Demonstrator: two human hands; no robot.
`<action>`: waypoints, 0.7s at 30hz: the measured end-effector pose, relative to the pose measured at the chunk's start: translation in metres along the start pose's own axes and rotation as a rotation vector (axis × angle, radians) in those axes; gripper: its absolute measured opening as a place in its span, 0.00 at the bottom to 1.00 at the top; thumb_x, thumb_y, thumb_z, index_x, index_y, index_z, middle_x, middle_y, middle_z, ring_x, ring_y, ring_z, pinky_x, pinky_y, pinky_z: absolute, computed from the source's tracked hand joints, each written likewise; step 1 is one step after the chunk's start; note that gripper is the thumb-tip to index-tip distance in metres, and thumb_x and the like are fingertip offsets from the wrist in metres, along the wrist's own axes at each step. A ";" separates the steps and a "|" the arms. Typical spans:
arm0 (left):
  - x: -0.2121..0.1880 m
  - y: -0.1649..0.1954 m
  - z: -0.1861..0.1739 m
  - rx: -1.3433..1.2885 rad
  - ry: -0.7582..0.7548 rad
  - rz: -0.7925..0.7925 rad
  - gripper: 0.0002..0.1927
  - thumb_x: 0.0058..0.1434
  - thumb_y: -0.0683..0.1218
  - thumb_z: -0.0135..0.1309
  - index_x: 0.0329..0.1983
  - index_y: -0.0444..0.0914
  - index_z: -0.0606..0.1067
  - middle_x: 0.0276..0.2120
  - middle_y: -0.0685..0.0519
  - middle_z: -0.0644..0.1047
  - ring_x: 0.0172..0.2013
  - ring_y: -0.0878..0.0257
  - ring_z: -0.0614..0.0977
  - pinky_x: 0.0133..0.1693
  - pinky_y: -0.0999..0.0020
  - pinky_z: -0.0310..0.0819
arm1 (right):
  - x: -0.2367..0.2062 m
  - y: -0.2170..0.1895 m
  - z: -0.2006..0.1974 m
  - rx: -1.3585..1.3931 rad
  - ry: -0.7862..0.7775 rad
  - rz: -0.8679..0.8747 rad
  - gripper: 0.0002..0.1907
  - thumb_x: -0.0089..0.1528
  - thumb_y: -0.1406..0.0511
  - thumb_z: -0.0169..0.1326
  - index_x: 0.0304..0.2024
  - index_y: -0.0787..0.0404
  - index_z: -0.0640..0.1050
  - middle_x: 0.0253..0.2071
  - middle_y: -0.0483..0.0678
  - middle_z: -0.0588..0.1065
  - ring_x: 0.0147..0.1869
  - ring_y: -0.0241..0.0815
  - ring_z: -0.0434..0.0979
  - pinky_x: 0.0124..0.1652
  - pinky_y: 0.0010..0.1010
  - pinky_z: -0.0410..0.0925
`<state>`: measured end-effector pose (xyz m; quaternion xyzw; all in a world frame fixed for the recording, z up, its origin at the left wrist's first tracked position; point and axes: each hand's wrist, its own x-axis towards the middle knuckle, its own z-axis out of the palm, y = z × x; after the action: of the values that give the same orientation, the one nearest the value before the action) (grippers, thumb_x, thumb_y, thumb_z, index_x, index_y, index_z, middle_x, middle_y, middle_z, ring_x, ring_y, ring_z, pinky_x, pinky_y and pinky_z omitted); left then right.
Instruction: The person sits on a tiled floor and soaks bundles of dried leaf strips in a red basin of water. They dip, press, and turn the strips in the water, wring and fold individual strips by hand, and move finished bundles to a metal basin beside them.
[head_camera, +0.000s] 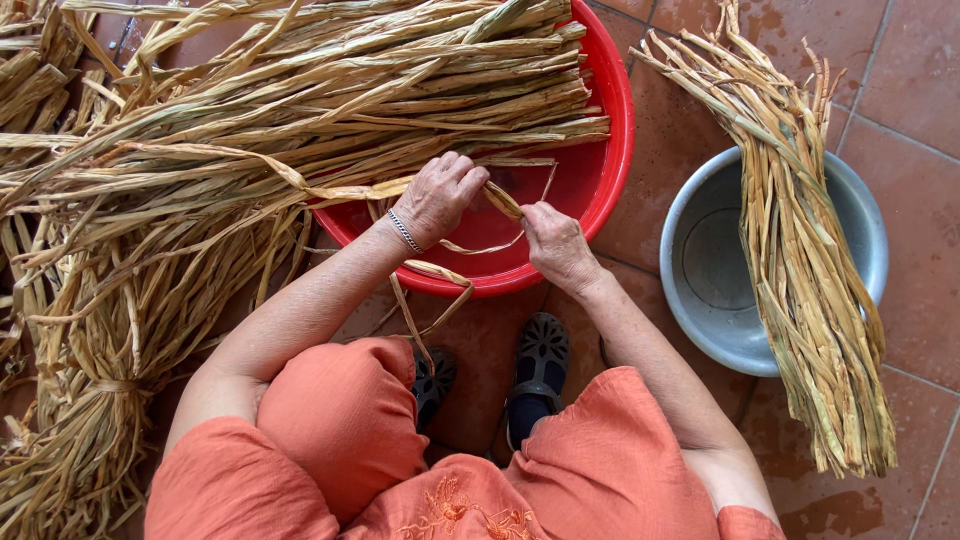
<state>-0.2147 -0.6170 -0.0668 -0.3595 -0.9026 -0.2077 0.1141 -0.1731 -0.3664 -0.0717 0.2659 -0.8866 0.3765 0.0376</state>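
Over the near rim of a red plastic basin (615, 140), my left hand (440, 195) and my right hand (553, 243) both pinch one dried straw-coloured leaf strip (503, 200). The strip runs from my left fist to my right fingers and its loose ends curl down toward my knees (432, 300). A large bundle of long dried leaves (330, 90) lies across the basin and spreads to the left. A thin metal bracelet (404, 231) sits on my left wrist.
A grey metal bowl (700, 250) stands on the terracotta tile floor (920, 90) at the right, with a second bundle of dried leaves (800, 250) lying across it. A tied sheaf (90, 400) lies at the left. My feet in dark sandals (540, 360) rest below the basin.
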 end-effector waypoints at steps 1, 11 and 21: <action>-0.001 -0.002 0.003 0.029 0.008 0.011 0.16 0.59 0.39 0.54 0.51 0.36 0.74 0.41 0.47 0.76 0.44 0.49 0.77 0.47 0.55 0.73 | 0.000 0.001 0.000 -0.014 0.020 0.001 0.05 0.66 0.73 0.52 0.45 0.66 0.75 0.38 0.57 0.75 0.41 0.58 0.79 0.40 0.45 0.73; -0.012 0.003 0.029 -1.622 -0.219 -0.960 0.08 0.66 0.43 0.55 0.40 0.32 0.77 0.29 0.55 0.78 0.25 0.70 0.71 0.28 0.73 0.63 | 0.011 -0.009 0.000 -0.105 0.084 -0.004 0.05 0.66 0.73 0.53 0.44 0.66 0.77 0.36 0.55 0.77 0.40 0.55 0.81 0.38 0.41 0.75; -0.009 0.005 -0.004 -0.269 0.084 -0.071 0.07 0.65 0.43 0.60 0.44 0.38 0.76 0.35 0.49 0.80 0.36 0.53 0.84 0.35 0.63 0.79 | 0.011 -0.010 -0.009 0.210 -0.059 0.199 0.06 0.67 0.69 0.56 0.45 0.66 0.80 0.34 0.53 0.80 0.33 0.47 0.81 0.34 0.35 0.72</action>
<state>-0.2044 -0.6208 -0.0654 -0.3305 -0.8730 -0.3458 0.0951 -0.1783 -0.3704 -0.0557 0.1901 -0.8649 0.4614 -0.0538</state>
